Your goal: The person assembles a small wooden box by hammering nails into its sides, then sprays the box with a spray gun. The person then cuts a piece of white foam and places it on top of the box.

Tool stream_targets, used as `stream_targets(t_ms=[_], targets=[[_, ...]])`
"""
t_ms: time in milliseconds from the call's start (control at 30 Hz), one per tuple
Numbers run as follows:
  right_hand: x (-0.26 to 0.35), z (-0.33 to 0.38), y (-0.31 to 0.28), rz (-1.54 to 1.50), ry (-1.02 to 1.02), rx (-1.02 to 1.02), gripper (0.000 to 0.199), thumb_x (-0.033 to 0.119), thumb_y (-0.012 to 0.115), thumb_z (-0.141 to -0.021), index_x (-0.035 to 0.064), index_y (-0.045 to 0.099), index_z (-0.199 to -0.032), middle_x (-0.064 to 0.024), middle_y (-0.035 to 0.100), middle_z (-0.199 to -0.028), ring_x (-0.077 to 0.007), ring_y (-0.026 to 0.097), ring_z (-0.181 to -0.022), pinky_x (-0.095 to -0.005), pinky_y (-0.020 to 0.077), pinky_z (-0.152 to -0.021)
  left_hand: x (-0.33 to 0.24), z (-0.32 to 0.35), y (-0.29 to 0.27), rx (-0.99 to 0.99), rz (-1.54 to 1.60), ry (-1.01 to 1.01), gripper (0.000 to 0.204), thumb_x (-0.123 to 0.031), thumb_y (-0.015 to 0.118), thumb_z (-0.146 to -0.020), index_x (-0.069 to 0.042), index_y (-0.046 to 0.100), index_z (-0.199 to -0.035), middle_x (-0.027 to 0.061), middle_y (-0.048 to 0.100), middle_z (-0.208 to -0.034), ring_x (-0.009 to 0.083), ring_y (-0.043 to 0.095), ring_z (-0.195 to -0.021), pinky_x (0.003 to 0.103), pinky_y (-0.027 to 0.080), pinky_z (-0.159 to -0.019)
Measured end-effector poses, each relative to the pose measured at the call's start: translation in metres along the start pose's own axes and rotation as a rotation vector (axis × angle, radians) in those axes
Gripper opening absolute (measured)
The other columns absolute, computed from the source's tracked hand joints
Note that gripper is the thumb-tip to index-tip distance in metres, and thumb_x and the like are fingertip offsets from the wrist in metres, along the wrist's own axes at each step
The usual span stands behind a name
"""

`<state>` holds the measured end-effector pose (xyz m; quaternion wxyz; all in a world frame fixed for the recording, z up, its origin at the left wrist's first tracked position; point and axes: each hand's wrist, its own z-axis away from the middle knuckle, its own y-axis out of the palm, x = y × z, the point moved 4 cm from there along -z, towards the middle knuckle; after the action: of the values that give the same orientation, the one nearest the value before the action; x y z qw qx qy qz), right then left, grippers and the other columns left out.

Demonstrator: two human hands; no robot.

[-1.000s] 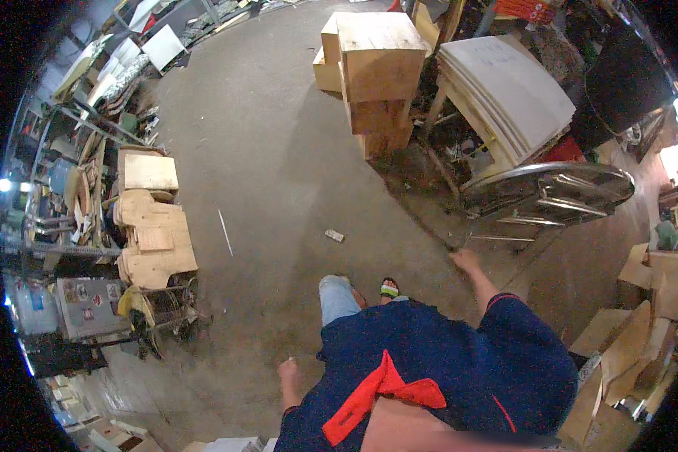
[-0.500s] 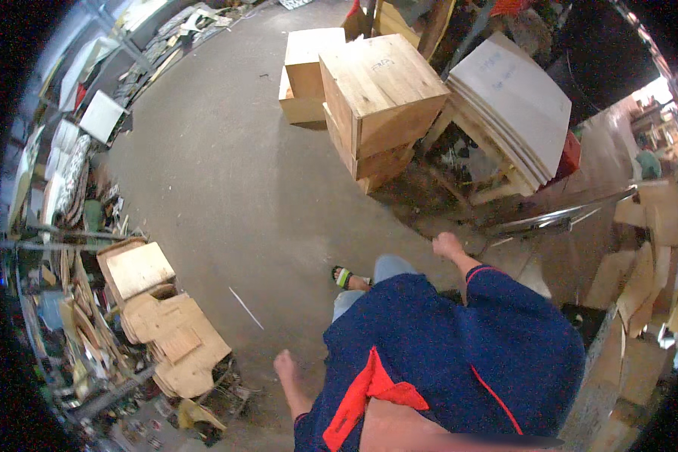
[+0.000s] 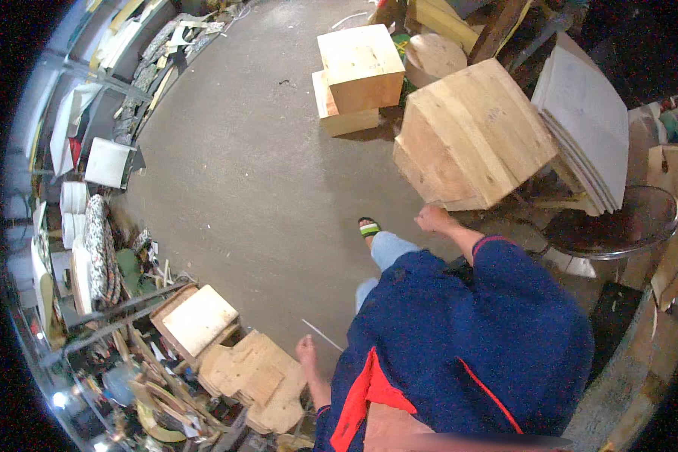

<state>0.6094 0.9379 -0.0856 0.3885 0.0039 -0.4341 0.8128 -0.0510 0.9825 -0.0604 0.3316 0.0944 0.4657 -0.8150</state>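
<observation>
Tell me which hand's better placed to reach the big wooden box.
Probably the right hand: it appears close to the big wooden box, while the left hand is farther away, near the plywood stack.

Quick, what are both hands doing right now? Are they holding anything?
Left hand: loosely closed, with nothing seen in it.
Right hand: closed in a loose fist, with nothing seen in it.

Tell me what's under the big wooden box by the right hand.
A lower box shows beneath the big box, edging out at its left. The rest of the lower box, and whatever it stands on, is covered.
</observation>
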Motion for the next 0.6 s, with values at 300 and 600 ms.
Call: stream_targets(t_ms=[300, 600], targets=[[0.115, -0.176, -0.14, -0.204, 0.113, -0.051, 0.045, 0.044, 0.063, -0.09, 0.0006, 0.075, -0.091, -0.0251, 0.071, -0.099, -0.0413, 0.069, -0.098, -0.0508, 0.0548, -0.086, -0.058, -0.121, -0.027, 0.288, -0.216, -0.18, 0.048, -0.046, 0.055, -0.098, -0.001, 0.072, -0.104, 0.0167, 0.072, -0.093, 0.0291, 0.066, -0.09, 0.042, 0.05, -0.083], [0.096, -0.277, -0.234, -0.46, 0.504, -0.312, 0.057, 0.054, 0.068, -0.087, -0.0016, 0.071, -0.098, -0.0198, 0.073, -0.09, -0.0315, 0.071, -0.086, -0.0456, 0.0573, -0.076, -0.337, -0.476, -0.091, 0.254, -0.141, -0.089, 0.054, -0.047, 0.058, -0.095, 0.006, 0.063, -0.106, 0.0147, 0.065, -0.081, 0.0239, 0.059, -0.068, 0.043, 0.048, -0.058]])
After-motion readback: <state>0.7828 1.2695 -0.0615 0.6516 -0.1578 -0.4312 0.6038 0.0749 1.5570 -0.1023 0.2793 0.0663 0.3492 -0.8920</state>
